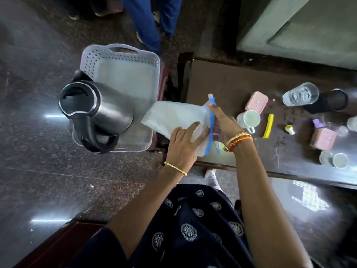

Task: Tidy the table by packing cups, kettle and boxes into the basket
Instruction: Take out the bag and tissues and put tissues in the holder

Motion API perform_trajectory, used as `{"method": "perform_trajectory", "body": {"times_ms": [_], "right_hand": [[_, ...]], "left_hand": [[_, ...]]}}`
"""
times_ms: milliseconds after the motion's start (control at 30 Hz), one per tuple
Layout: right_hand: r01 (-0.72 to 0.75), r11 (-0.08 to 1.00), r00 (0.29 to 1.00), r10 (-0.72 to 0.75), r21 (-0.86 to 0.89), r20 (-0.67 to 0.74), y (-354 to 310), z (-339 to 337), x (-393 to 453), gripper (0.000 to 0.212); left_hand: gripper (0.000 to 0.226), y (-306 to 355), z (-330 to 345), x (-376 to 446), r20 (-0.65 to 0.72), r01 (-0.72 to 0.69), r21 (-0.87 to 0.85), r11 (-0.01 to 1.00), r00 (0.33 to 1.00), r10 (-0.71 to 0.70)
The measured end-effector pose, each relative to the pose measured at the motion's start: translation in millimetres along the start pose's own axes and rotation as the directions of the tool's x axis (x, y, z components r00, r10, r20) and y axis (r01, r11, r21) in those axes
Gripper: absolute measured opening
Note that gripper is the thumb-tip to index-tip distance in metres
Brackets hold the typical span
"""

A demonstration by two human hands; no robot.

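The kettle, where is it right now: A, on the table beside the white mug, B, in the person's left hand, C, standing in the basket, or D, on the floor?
C: the steel kettle stands inside the white basket, at its near corner, while both hands hold a white container with blue clips.

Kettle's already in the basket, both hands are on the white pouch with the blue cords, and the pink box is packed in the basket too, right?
Not quite: the pink box lies on the table, beside the white mug. The head view shows it. The kettle stands in the basket, and left hand and right hand hold the white pouch.
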State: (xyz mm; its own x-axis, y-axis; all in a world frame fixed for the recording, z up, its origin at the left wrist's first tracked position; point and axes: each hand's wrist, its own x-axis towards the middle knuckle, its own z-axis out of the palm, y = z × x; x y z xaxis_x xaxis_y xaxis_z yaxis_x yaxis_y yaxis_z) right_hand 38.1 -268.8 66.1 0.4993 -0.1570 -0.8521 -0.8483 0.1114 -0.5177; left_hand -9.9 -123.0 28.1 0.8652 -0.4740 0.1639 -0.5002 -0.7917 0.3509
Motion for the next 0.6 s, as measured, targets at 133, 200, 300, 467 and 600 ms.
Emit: {"method": "perform_trajectory", "body": {"times_ms": [133, 200, 300, 467, 600], "right_hand": [[-0.007, 1.0, 0.999, 0.008, 0.02, -0.051, 36, -47, 6, 0.014], [-0.019, 1.0, 0.999, 0.019, 0.005, -0.031, 55, -68, 13, 0.012], [-0.071, 0.997, 0.997, 0.072, 0.03, -0.012, 84, -96, 17, 0.009], [-0.13, 0.979, 0.991, 0.121, 0.159, 0.065, 124, -146, 10, 0.022], [-0.112, 0.957, 0.984, 0.068, 0.268, 0.166, 130, -196, 2, 0.022]], "left_hand": [[0.068, 35, 23, -12, 0.082, -0.094, 0.048, 0.994, 0.993, 0.09], [0.08, 50, 36, -20, 0.245, -0.091, -0.032, 0.995, 0.965, 0.097], [0.09, 69, 48, -30, 0.548, 0.051, -0.251, 0.967, 0.831, 0.099], [0.072, 102, 64, -25, 0.712, 0.308, -0.414, 0.856, 0.696, 0.093], [0.045, 145, 77, 9, 0.837, 0.771, -0.477, 0.422, 0.545, -0.048]]}}
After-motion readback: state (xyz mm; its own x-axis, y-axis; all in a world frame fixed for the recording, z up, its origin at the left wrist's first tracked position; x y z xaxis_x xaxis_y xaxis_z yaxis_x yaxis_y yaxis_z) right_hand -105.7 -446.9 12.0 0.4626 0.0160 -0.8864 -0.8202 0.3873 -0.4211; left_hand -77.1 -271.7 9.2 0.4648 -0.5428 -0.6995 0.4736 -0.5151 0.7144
